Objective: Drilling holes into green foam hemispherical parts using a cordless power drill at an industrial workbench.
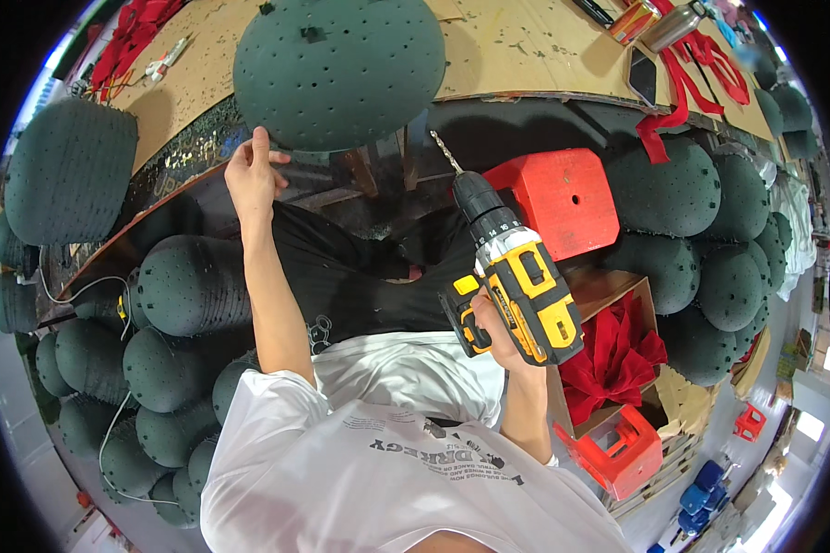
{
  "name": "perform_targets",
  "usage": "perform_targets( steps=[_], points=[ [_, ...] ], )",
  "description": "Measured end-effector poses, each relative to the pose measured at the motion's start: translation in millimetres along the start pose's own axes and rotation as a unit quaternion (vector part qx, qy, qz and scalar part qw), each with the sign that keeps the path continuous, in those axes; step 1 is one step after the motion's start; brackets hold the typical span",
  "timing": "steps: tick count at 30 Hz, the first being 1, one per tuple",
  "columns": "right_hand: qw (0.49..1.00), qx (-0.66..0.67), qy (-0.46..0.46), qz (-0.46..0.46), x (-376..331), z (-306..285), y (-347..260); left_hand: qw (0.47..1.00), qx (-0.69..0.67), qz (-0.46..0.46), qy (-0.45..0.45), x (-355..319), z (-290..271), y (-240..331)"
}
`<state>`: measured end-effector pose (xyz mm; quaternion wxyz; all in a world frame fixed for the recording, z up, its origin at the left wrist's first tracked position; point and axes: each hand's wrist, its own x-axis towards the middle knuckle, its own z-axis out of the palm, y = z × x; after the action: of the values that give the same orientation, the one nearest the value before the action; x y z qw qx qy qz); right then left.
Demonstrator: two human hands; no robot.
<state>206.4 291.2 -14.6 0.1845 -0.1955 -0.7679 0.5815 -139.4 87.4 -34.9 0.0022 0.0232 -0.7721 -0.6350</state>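
Dark green foam, drilled all over with small holes, makes up the one big dome point(338, 66) sitting at the edge of the plywood bench point(516, 51), at twelve o'clock from the person. The left hand point(252, 175) reaches up to its lower rim at about seven o'clock of the dome, fingers pinched on the edge there. The right hand point(498, 336) is clenched around the grip of one yellow and black cordless drill point(512, 276), whose bit points up toward eleven o'clock, its tip just below the dome and not touching it.

Beside the drill, at two o'clock from it, stands one red plastic stool point(567, 198). A second red stool point(622, 452) lies lower, at five o'clock, and a third small one point(750, 422) shows far off at the right. Between the first two, one cardboard box point(618, 290) holds a bunch of red bows point(615, 355).

More green foam balls are heaped on both sides: about a dozen on the left point(180, 286), roughly ten on the right point(678, 189), though I cannot count them exactly. One red ribbon point(678, 92) trails across the bench at one o'clock.
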Motion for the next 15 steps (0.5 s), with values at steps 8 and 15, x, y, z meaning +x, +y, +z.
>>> perform_targets(
  steps=[8, 15],
  points=[
    [0.998, -0.049, -0.005, -0.032, 5.8, 16.0, -1.7, 0.997, 0.050, 0.063, 0.005, -31.9, 8.4, -21.7],
    [1.000, -0.013, -0.001, -0.011, 16.5, 17.2, -9.1, 0.882, -0.408, -0.079, -0.223, -81.5, 103.8, -40.8]
  ],
)
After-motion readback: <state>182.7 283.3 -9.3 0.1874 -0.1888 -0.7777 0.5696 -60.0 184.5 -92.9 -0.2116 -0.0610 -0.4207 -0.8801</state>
